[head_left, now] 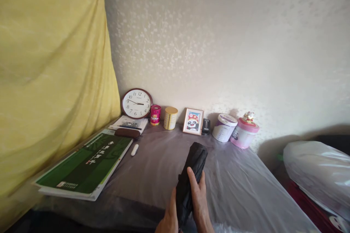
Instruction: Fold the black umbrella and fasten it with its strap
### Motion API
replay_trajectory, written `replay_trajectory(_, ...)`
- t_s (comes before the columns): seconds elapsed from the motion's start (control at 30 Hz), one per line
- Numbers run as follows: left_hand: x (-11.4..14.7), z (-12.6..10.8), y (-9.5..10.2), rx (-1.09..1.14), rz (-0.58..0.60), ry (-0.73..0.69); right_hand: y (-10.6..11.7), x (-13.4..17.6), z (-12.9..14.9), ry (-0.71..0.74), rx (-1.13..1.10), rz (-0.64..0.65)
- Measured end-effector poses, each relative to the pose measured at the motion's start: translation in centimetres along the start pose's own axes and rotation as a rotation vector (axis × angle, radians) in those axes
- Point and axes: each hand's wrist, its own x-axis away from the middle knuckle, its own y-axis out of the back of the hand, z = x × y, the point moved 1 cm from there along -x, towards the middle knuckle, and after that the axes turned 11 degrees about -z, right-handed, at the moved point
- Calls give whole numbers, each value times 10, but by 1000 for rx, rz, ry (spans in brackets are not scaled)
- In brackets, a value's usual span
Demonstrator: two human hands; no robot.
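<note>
A folded black umbrella [190,174] is held between both hands over the near part of the table, tilted with its far end up and to the right. My left hand [168,214] grips its lower left side, near the bottom edge of the view. Against its right side lies my right hand [199,200], the thumb stretched along the black cloth and the fingers behind it. The umbrella's lower end is partly hidden by the hands.
A grey-covered table [240,185] carries a green book [87,164], a brown case [127,133] and a small white object [134,150]. Along the wall stand a clock [137,103], a pink tin [155,115], a yellow-lidded can [171,118], a panda picture frame [193,121] and two tubs [225,128].
</note>
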Motion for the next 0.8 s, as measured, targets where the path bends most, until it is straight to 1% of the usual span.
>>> replay_trajectory(0.03, 0, 0, 2, -15, 3, -28, 0, 0, -1, -10, -5, -8)
replay_trajectory(0.07, 0, -2, 5, 17, 17, -56, 0, 0, -1, -35, -20, -3)
replay_trajectory(0.13, -2, -8, 10, 196, 92, -95, -1, 2, -1, -124, -78, 33)
replay_trajectory(0.17, -3, -12, 12, 307, 158, -83, -1, 2, -1, -170, -113, 63)
replay_trajectory(0.23, -5, -17, 14, 478, 301, -5, -1, 3, -1, -237, -168, 123)
replay_trajectory(0.27, -5, -19, 14, 520, 340, 30, -1, 4, -1, -247, -181, 141)
replay_trajectory(0.3, -5, -18, 13, 527, 341, 43, -1, 4, -1, -240, -180, 149)
replay_trajectory(0.37, -5, -14, 10, 435, 254, 7, 0, 3, -1, -187, -135, 121)
replay_trajectory(0.43, -5, -7, 7, 238, 162, -32, 0, 2, -2, -112, -58, 61)
replay_trajectory(0.5, -4, -1, 7, 31, 134, -25, 0, 2, -2, -68, -14, 24)
replay_trajectory(0.57, -5, -1, 9, -58, 140, -34, 0, 2, -3, -79, -31, 22)
replay_trajectory(0.6, -6, -2, 12, -29, 153, -58, 0, 3, -2, -106, -58, 28)
replay_trajectory(0.67, -8, -8, 17, 176, 231, -96, -1, 4, -2, -182, -124, 54)
replay_trajectory(0.73, -10, -13, 19, 430, 371, -65, -2, 5, 0, -251, -171, 95)
replay_trajectory(0.77, -10, -14, 19, 511, 424, -38, -2, 5, 1, -266, -176, 107)
replay_trajectory(0.8, -10, -14, 18, 541, 442, -25, -2, 5, 1, -263, -169, 112)
